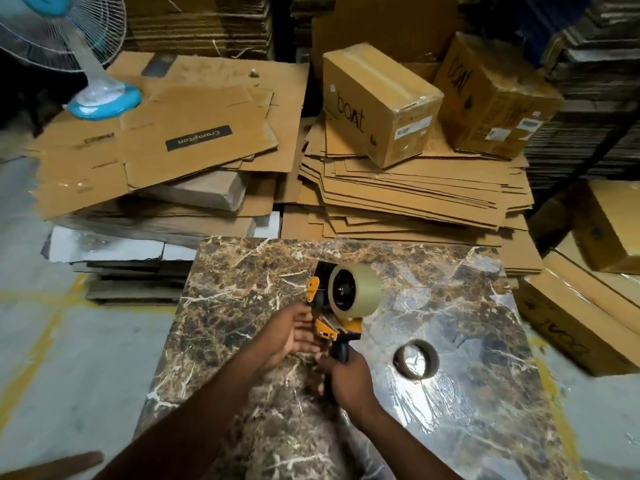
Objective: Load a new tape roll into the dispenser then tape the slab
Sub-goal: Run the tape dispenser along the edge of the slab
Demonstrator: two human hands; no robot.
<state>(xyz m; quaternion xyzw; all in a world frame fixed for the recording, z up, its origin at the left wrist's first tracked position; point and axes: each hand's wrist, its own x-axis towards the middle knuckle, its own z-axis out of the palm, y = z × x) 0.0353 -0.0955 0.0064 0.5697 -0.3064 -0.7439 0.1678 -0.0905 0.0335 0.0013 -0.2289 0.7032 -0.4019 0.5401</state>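
Right hand (346, 377): grip clamped round the black handle of the tape dispenser (334, 318), held upright over the marble slab (242, 341). Left hand (292, 337): fingers spread apart, flat beside the dispenser's orange front, gripping nothing. New tape roll (355, 294) seated on the hub. Empty core (415, 358) lies on the slab, right of the handle.

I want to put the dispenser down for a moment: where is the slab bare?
Bare: the slab left of the dispenser, and the far right corner beyond the empty core. Crowded: the middle, with both hands, left and right.
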